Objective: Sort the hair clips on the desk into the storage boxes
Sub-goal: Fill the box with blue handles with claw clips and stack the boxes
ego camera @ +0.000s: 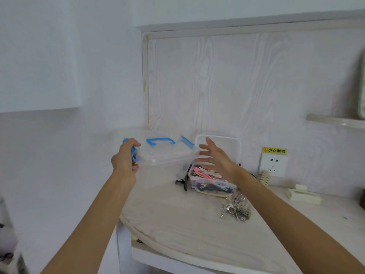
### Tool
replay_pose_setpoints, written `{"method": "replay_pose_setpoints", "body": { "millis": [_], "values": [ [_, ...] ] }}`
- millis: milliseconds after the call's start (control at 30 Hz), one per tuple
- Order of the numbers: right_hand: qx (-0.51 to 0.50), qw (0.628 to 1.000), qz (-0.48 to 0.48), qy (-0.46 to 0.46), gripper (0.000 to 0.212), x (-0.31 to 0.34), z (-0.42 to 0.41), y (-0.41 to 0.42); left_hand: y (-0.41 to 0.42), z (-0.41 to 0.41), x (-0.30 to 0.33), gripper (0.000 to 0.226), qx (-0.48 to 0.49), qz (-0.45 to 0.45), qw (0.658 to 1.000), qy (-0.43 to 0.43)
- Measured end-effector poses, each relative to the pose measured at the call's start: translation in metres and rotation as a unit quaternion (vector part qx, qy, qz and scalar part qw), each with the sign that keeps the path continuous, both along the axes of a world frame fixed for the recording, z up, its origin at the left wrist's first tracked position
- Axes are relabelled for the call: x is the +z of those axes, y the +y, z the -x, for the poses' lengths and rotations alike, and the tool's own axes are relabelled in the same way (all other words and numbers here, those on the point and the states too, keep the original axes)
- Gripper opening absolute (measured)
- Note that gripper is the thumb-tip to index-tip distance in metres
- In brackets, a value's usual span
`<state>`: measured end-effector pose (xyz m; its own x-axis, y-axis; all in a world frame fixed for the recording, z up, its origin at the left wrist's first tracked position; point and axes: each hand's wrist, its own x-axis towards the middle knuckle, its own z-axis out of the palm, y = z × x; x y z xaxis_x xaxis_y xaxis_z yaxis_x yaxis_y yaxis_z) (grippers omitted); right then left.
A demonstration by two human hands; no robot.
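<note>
A clear storage box (162, 157) with a blue handle and blue latches hangs above the desk's left end, lid on. My left hand (125, 158) grips its left end around the blue latch. My right hand (212, 156) is spread with straight fingers at the box's right end; whether it touches is unclear. Behind and below it stands a second clear box (209, 181), its lid open and tilted up, holding pink and dark hair clips. A heap of silver metal clips (236, 209) lies on the desk to its right.
The pale wood-grain desk (187, 224) has a rounded front-left corner. At the back right are a wall socket (273, 165), a cream spiral clip (264, 177) and a cream claw clip (303, 194). A small shelf (335, 120) juts out at the right.
</note>
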<state>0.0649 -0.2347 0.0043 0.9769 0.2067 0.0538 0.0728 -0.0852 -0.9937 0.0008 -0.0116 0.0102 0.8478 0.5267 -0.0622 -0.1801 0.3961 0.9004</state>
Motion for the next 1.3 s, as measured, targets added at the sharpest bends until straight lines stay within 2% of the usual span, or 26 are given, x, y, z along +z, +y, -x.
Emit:
{"method": "replay_pose_setpoints", "body": {
  "millis": [167, 300, 367, 500, 600, 667, 733, 833, 1000, 1100, 1200, 1300],
  "values": [
    [-0.092, 0.993, -0.074, 0.0, 0.035, 0.017, 0.016, -0.055, -0.055, 0.006, 0.028, 0.016, -0.094, -0.049, 0.994, -0.015],
    [-0.131, 0.99, -0.03, 0.033, 0.02, 0.022, 0.032, -0.125, -0.11, -0.003, 0.027, 0.016, -0.175, -0.046, 0.983, -0.014],
    [-0.156, 0.987, 0.014, 0.046, 0.023, 0.021, 0.046, -0.168, -0.143, -0.009, 0.022, 0.012, -0.238, -0.031, 0.97, -0.019],
    [-0.228, 0.968, 0.086, 0.059, 0.043, 0.015, 0.077, -0.253, -0.221, -0.017, 0.004, 0.01, -0.35, 0.013, 0.936, -0.021],
    [-0.293, 0.948, 0.1, 0.08, 0.041, 0.0, 0.102, -0.306, -0.276, -0.015, -0.013, 0.01, -0.428, 0.022, 0.903, 0.017],
    [-0.319, 0.938, 0.088, 0.104, 0.033, -0.016, 0.116, -0.329, -0.298, -0.014, -0.029, 0.009, -0.453, -0.002, 0.89, 0.061],
    [-0.336, 0.93, 0.067, 0.129, 0.026, -0.035, 0.127, -0.343, -0.312, -0.017, -0.047, 0.012, -0.451, -0.052, 0.884, 0.109],
    [-0.341, 0.928, -0.026, 0.145, 0.027, -0.056, 0.134, -0.347, -0.309, -0.022, -0.065, 0.015, -0.455, -0.124, 0.871, 0.137],
    [-0.338, 0.926, -0.089, 0.141, 0.025, -0.058, 0.133, -0.338, -0.3, -0.023, -0.084, 0.015, -0.429, -0.13, 0.884, 0.133],
    [-0.328, 0.926, -0.104, 0.154, 0.026, -0.067, 0.137, -0.341, -0.3, -0.02, -0.084, 0.009, -0.41, -0.195, 0.887, 0.086],
    [-0.354, 0.921, -0.069, 0.146, 0.033, -0.072, 0.138, -0.343, -0.298, -0.017, -0.077, 0.003, -0.323, -0.318, 0.891, -0.022],
    [-0.446, 0.886, 0.105, 0.065, 0.053, -0.062, 0.132, -0.342, -0.297, -0.012, -0.066, 0.023, -0.305, -0.395, 0.864, -0.063]
  ]
}}
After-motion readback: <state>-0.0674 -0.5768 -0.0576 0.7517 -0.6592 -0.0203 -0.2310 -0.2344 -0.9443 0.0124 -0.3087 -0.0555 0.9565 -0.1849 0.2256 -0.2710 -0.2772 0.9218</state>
